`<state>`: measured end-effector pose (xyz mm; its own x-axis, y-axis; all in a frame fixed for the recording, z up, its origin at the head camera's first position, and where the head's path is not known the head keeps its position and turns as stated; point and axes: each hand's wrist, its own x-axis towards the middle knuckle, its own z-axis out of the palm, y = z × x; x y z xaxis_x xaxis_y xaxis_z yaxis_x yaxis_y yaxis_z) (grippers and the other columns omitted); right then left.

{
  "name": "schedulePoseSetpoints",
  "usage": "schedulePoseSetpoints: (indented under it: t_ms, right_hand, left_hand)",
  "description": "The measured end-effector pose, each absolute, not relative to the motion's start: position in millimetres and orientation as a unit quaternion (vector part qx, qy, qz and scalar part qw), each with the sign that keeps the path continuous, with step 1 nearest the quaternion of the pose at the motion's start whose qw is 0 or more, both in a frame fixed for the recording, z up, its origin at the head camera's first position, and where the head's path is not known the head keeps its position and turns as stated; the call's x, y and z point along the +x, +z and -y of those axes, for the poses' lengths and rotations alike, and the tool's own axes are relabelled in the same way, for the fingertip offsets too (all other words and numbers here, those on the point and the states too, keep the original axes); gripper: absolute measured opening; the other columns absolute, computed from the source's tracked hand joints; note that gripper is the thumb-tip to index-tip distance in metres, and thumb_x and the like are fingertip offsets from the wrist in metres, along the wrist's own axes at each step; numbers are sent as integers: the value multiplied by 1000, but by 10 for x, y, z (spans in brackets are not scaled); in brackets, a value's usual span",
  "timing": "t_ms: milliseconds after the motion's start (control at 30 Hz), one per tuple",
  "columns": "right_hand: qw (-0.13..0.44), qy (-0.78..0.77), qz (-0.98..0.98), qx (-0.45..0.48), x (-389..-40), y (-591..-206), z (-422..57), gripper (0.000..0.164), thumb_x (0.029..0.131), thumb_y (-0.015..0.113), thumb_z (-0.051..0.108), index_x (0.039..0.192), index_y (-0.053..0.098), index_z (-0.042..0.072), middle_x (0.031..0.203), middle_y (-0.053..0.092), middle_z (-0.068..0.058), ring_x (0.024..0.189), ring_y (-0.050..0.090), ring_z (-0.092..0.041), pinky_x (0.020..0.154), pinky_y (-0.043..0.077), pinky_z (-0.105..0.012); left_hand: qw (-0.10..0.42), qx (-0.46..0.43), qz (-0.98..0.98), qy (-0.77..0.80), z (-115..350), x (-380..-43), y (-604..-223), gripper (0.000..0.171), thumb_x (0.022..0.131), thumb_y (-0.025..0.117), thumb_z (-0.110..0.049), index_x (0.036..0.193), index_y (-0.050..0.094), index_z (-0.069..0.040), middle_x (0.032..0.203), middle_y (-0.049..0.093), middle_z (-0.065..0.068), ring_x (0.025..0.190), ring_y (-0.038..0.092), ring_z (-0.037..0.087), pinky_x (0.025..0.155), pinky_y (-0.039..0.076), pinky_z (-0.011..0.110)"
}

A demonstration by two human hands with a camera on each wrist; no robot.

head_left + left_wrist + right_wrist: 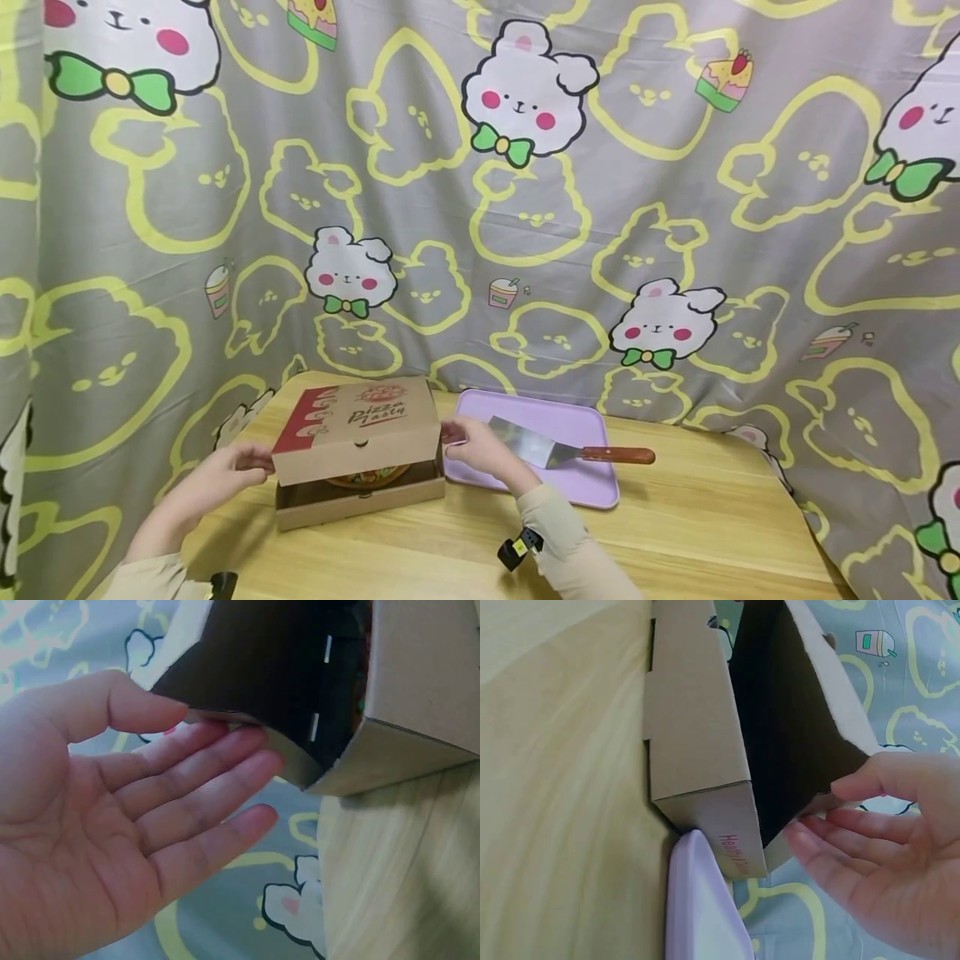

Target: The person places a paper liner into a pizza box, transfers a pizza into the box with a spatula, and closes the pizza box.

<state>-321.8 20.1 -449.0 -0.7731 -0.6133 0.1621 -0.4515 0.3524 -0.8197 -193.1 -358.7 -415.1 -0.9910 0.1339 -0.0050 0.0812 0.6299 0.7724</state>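
A brown cardboard pizza box (360, 500) stands partly open on the table, its printed lid (390, 408) raised at the front. Through the gap shows a pizza (371, 477). At the lid's left side, my left hand (232, 471) has its fingers nearly straight; the fingertips (255, 761) are right at the edge of the lid's side flap. My right hand (476, 446) pinches the lid's right front corner, thumb at the edge and fingers (806, 840) against the side flap. Most of the box's inside is dark and hidden.
A lilac tray (585, 492) lies right of the box, close against its side. Across it rests a pizza server (540, 446) with a metal blade and wooden handle, which sticks out over the tray's right rim. A patterned curtain (540, 225) hangs behind the wooden table (697, 517).
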Motion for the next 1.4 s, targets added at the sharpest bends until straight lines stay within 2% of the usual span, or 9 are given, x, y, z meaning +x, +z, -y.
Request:
schedulePoseSetpoints:
  t_ms: [67,167,367,567,867,1133,1400]
  right_hand:
    - [89,-449,-825,-331,-3188,-4506,-207,52,78,59,-5,129,51,-13,117,65,-24,109,63,-38,95,52,-43]
    - [90,-411,-840,-342,-3157,-4534,-212,52,78,61,-1,129,53,-9,117,66,-21,110,64,-35,98,51,-43]
    - [101,-377,-850,-353,-3098,-4550,-216,48,80,72,10,126,59,2,119,66,-14,114,63,-33,98,51,-43]
    - [97,-406,-848,-326,-3036,-4542,-196,52,82,74,17,127,58,-2,123,64,-18,115,61,-35,99,50,-47]
    - [52,-436,-856,-272,-2952,-4591,-128,46,80,77,17,119,63,-4,111,69,-19,104,66,-35,92,53,-44]
    - [34,-428,-865,-258,-2906,-4671,-119,41,79,78,17,115,66,1,107,71,-14,99,67,-29,89,54,-38]
    - [18,-424,-869,-254,-2892,-4644,-174,34,81,76,17,109,68,0,100,73,-12,91,69,-23,82,55,-30]
  left_hand:
    - [45,64,-907,415,3596,-1934,-4162,35,95,54,-7,119,51,17,111,65,21,98,61,11,76,50,20]
    - [65,79,-905,413,3596,-1943,-4200,36,94,57,-9,118,52,18,109,66,19,99,62,18,76,50,21]
    - [103,68,-901,416,3563,-1953,-4249,39,92,64,-20,114,58,11,101,69,10,92,62,14,78,51,30]
    - [90,36,-910,403,3544,-1963,-4249,46,90,67,-24,116,55,11,102,69,8,96,62,19,79,51,34]
    - [56,15,-916,396,3525,-1969,-4311,51,85,72,-23,118,55,13,105,66,12,96,60,19,79,50,32]
    - [73,4,-908,412,3552,-1919,-4387,50,86,71,-22,119,54,12,102,62,10,92,55,15,74,48,28]
    - [99,21,-889,447,3564,-1907,-4379,49,90,64,-20,120,50,16,98,66,8,83,59,10,72,52,31]
